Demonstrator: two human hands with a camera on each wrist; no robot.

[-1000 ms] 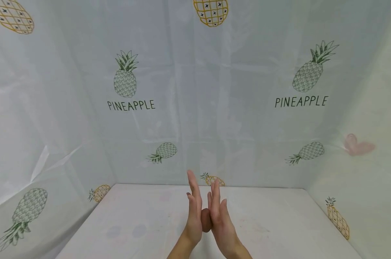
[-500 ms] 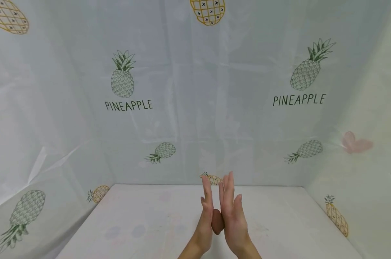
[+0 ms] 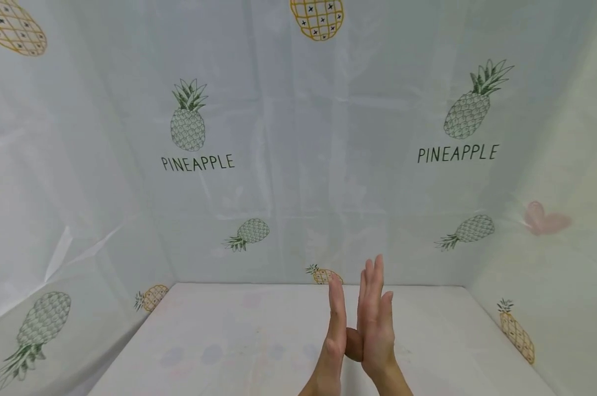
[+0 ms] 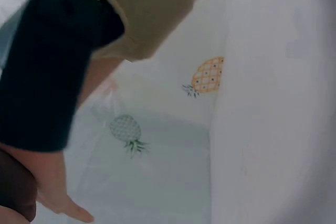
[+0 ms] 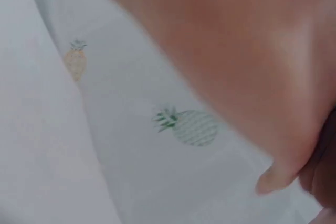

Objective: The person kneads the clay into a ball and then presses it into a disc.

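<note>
A brown, smooth, egg-shaped lump [image 3: 354,345], like modelling clay, sits between the palms of both hands. My left hand [image 3: 335,333] stands upright against its left side, fingers straight and pointing up. Against the other side lies the palm of my right hand [image 3: 376,335], also with straight fingers and the thumb upright. Above the lump the fingers of the two hands are apart. The left wrist view shows part of the dark lump [image 4: 16,187] at the lower left edge; in the right wrist view the lump [image 5: 321,177] shows at the right edge, partly hidden by a hand.
Below the hands is a white table [image 3: 219,324] with faint coloured stains. A pale sheet [image 3: 303,165] printed with pineapples hangs behind it and along both sides. A dark wrist strap [image 4: 42,87] and a tan sleeve [image 4: 152,14] cross the left wrist view.
Both hands have moved to the right with the lump between them. The palms have shifted against each other, the right hand now reaching higher, and the lump has turned and tilted.
</note>
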